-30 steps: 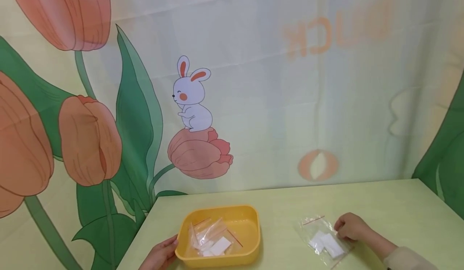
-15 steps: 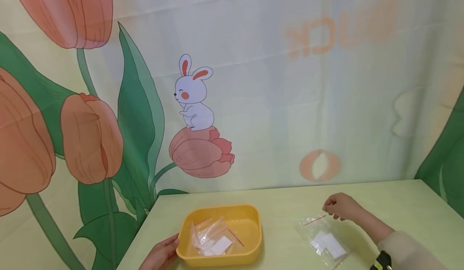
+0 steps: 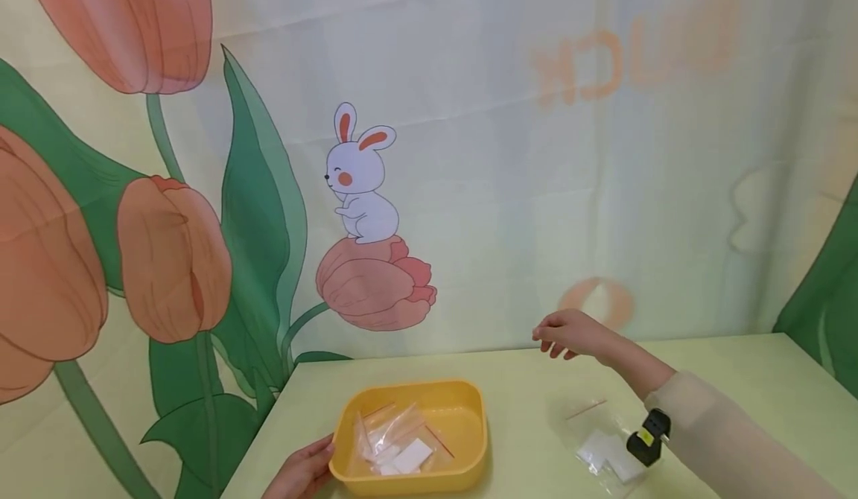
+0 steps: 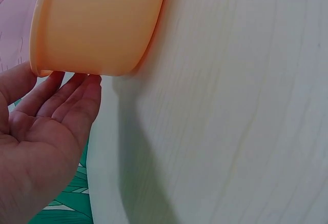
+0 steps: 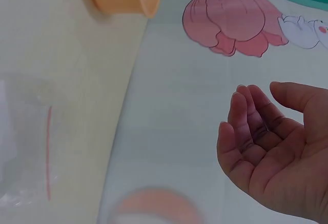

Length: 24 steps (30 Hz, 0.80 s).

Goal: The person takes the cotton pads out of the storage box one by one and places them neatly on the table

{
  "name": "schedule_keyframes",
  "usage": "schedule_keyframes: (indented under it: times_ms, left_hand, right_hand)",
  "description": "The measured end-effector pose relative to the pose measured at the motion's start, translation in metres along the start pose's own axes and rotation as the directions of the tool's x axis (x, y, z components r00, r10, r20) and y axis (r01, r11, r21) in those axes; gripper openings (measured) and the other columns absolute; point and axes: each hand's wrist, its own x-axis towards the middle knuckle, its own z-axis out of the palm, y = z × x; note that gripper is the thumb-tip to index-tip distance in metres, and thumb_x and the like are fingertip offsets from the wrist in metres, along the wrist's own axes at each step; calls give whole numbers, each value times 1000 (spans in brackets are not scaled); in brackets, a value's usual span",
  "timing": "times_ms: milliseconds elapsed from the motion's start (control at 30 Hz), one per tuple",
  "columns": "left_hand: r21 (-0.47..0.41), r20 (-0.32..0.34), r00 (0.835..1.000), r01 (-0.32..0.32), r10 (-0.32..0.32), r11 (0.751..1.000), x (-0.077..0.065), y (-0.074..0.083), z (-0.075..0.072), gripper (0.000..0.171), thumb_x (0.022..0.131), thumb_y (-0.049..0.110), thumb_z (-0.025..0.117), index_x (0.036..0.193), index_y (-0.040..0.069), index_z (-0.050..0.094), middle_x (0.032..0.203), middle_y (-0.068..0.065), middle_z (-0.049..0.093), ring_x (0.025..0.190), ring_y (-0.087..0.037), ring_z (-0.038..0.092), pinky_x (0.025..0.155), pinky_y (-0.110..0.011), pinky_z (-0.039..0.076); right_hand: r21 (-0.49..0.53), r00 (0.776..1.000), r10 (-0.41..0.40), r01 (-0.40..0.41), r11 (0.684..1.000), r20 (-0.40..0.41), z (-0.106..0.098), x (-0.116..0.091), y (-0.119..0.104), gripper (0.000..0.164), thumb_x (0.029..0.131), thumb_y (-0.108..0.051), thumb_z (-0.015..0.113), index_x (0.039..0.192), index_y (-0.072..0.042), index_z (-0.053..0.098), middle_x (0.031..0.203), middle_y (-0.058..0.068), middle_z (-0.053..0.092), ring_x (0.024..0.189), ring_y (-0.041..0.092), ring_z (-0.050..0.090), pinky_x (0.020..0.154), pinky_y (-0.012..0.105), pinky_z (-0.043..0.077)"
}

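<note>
Here, the left hand point(image 3: 304, 469) touches the yellow tray point(image 3: 462, 436) with its fingers out, and clear bags point(image 3: 397, 443) sit inside. Another bag point(image 3: 599, 450) lies to the right on the table point(image 3: 523, 406). Farther off, the empty right hand point(image 3: 576, 332) hangs loosely bent.

Open strip of table point(image 3: 523, 421) btwn yellow box point(image 3: 415, 482) & bag point(image 3: 599, 439): a hand could pass. Room behind both too, then cloth point(image 3: 489, 208) blocks at far edge. Box's R half reachable from above; L side taken by L hand point(image 3: 300, 471). R sleeve point(image 3: 727, 436) bars bag's R approach.
</note>
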Motion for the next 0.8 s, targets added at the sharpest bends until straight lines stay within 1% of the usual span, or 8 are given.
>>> schedule_keyframes:
  times_ms: [233,333,500,667,800]
  left_hand:
    - [5,1,1000,-5,5,1000,0,-1,1,54,111,12,42,153,-15,24,160,-36,26,137,-42,49,117,-56,41]
    - [7,2,1000,-4,4,1000,-1,0,1,53,111,11,42,153,-16,24,160,-36,27,133,-39,53,117,-56,41]
    - [10,7,1000,-9,9,1000,0,3,1,54,110,12,44,153,-16,24,160,-36,27,130,-37,54,117,-56,42]
    - [14,7,1000,0,0,1000,1,3,0,56,110,13,45,153,-16,24,159,-36,28,134,-41,52,116,-56,42]
    - [15,5,1000,14,-14,1000,1,2,1,57,109,12,45,153,-16,23,158,-35,28,135,-43,51,115,-56,43]
  right_hand:
    - [-13,1000,-1,1,1000,31,5,15,-28,30,104,-22,55,114,2,70,97,13,73,81,15,65,69,25,55]
    - [-25,999,6,-5,1000,40,8,21,-36,30,105,-23,54,115,1,70,101,16,73,83,17,66,71,26,57]
    - [-37,999,17,-15,999,49,13,32,-45,30,104,-24,57,116,1,69,103,15,74,89,23,69,76,29,60]
    - [-33,997,26,-24,999,72,26,44,-56,30,104,-24,58,117,1,68,104,14,73,94,29,70,78,30,62]
    - [-15,995,38,-37,999,97,40,54,-63,31,103,-25,60,119,0,68,104,13,72,96,30,70,81,31,63]
